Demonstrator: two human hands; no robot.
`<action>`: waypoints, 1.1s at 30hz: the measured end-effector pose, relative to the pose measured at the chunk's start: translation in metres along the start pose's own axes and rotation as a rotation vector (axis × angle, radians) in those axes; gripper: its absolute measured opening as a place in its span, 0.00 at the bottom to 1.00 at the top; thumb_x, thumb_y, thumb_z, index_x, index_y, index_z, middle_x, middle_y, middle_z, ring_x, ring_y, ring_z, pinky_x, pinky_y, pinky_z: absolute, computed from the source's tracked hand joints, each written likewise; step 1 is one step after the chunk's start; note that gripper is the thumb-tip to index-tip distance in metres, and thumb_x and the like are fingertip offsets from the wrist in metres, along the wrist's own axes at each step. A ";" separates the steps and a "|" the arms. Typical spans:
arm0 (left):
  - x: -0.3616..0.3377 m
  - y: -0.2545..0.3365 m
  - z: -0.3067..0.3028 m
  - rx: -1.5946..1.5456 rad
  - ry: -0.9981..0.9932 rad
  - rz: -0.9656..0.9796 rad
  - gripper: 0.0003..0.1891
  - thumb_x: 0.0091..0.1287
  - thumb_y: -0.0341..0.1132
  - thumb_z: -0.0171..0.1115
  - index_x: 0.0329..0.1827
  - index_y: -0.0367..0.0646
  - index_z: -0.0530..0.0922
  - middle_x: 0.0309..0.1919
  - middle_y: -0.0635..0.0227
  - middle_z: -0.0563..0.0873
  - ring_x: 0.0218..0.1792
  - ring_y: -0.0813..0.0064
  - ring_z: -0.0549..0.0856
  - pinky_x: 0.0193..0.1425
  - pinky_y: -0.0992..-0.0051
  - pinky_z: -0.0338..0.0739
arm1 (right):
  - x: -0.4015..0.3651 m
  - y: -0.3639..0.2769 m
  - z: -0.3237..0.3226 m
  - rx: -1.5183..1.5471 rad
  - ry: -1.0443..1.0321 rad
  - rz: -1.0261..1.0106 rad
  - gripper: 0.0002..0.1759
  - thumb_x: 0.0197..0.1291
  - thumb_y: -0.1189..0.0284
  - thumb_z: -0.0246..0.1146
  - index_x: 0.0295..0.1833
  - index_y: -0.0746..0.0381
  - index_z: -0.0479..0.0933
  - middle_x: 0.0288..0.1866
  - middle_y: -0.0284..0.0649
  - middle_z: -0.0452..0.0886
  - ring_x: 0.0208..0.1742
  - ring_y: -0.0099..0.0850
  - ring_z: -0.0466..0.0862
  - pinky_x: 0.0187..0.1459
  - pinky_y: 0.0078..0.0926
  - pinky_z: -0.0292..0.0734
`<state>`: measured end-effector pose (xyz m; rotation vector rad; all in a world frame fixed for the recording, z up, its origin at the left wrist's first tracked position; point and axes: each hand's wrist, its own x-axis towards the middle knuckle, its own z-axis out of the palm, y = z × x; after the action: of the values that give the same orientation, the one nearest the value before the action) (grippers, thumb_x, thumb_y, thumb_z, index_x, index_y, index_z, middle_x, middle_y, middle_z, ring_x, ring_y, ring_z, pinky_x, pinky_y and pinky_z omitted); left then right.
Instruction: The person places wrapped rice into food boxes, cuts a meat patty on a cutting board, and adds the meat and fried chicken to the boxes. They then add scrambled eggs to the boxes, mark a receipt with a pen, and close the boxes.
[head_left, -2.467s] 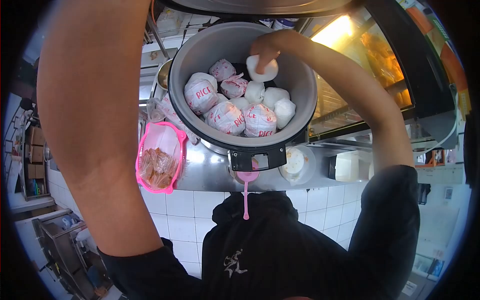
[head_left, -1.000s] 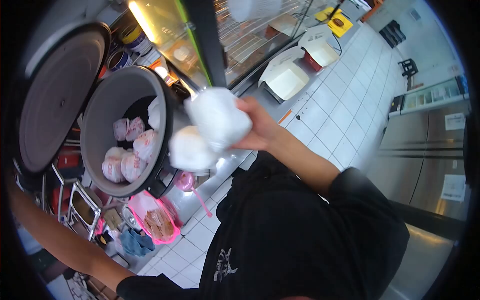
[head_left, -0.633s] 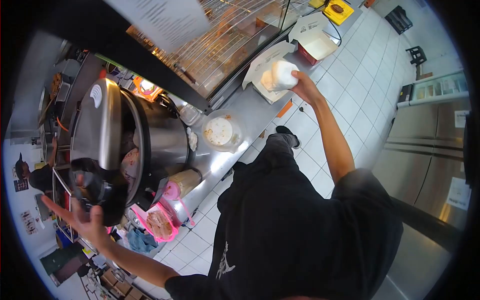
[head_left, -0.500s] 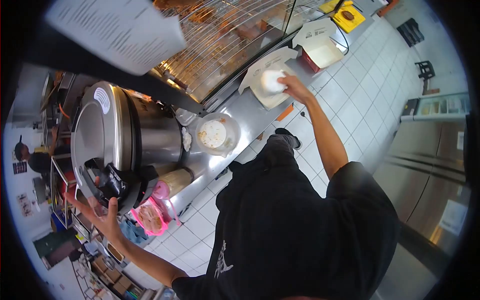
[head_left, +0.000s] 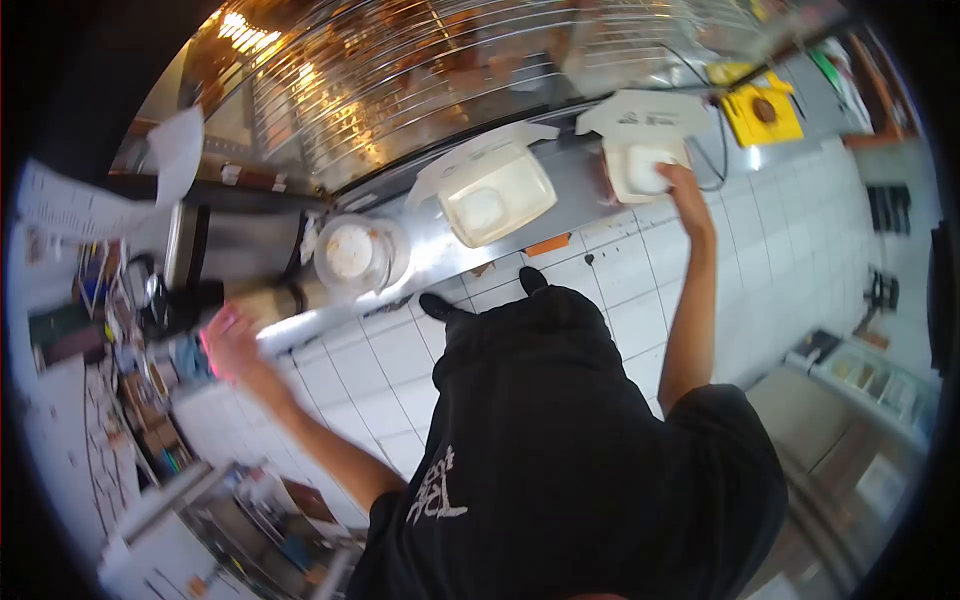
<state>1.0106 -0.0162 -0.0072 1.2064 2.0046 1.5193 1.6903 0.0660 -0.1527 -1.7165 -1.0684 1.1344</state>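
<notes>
1 o'clock: our right hand [head_left: 681, 190] touches bundle [head_left: 645, 170], likely soft; cup sides | 10 o'clock: left hand [head_left: 232, 348] | we can't tell either grip

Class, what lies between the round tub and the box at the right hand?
Another open box, holding a white bundle, as the head view shows.

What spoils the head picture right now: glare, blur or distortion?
All three, in the head view: glare whitens patches of the counter and cabinet; the left hand is smeared, the right hand clearer; the floor tiles bend towards the black corners.
</notes>
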 end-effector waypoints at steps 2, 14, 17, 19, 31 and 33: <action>-0.074 0.023 0.094 0.196 -0.250 0.212 0.19 0.77 0.45 0.46 0.53 0.41 0.79 0.46 0.68 0.84 0.40 0.78 0.79 0.43 0.77 0.70 | 0.019 0.001 -0.023 -0.046 -0.035 0.037 0.26 0.64 0.49 0.57 0.50 0.61 0.82 0.47 0.36 0.82 0.48 0.28 0.76 0.47 0.29 0.70; -0.202 -0.051 0.202 -0.047 -0.565 -0.568 0.27 0.64 0.44 0.70 0.61 0.43 0.71 0.47 0.65 0.78 0.49 0.77 0.76 0.53 0.77 0.71 | 0.042 -0.030 0.000 -0.717 -0.147 -0.311 0.25 0.66 0.51 0.61 0.53 0.62 0.79 0.39 0.45 0.84 0.40 0.37 0.84 0.44 0.33 0.77; -0.185 -0.067 0.154 -0.062 -0.263 -0.756 0.40 0.56 0.52 0.75 0.66 0.41 0.67 0.52 0.58 0.77 0.54 0.71 0.75 0.54 0.73 0.71 | 0.014 -0.052 0.032 -0.618 -0.315 -0.250 0.21 0.68 0.55 0.61 0.56 0.59 0.79 0.41 0.42 0.82 0.39 0.32 0.81 0.44 0.30 0.76; -0.165 -0.080 0.117 -0.111 -0.032 -0.840 0.49 0.51 0.58 0.76 0.69 0.38 0.63 0.59 0.51 0.74 0.61 0.64 0.73 0.61 0.68 0.69 | -0.004 -0.063 0.053 -0.644 -0.461 -0.237 0.20 0.69 0.59 0.61 0.58 0.60 0.78 0.41 0.43 0.82 0.39 0.31 0.81 0.43 0.29 0.76; -0.005 -0.269 0.089 0.360 0.051 -0.035 0.35 0.59 0.33 0.61 0.69 0.26 0.63 0.65 0.37 0.71 0.67 0.46 0.70 0.72 0.56 0.62 | -0.061 -0.075 0.157 -0.629 -0.527 -0.429 0.20 0.64 0.62 0.65 0.54 0.65 0.78 0.48 0.47 0.81 0.47 0.40 0.82 0.44 0.33 0.80; -0.016 -0.237 0.098 0.595 -0.053 0.053 0.33 0.58 0.26 0.57 0.69 0.27 0.62 0.63 0.38 0.72 0.66 0.40 0.68 0.73 0.53 0.57 | -0.073 -0.072 0.157 -0.588 -0.472 -0.418 0.20 0.64 0.61 0.66 0.53 0.65 0.78 0.49 0.49 0.80 0.49 0.41 0.81 0.45 0.34 0.80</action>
<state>0.9907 0.0167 -0.2609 1.4963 2.4933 0.9102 1.5083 0.0470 -0.1104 -1.5456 -2.1105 1.0300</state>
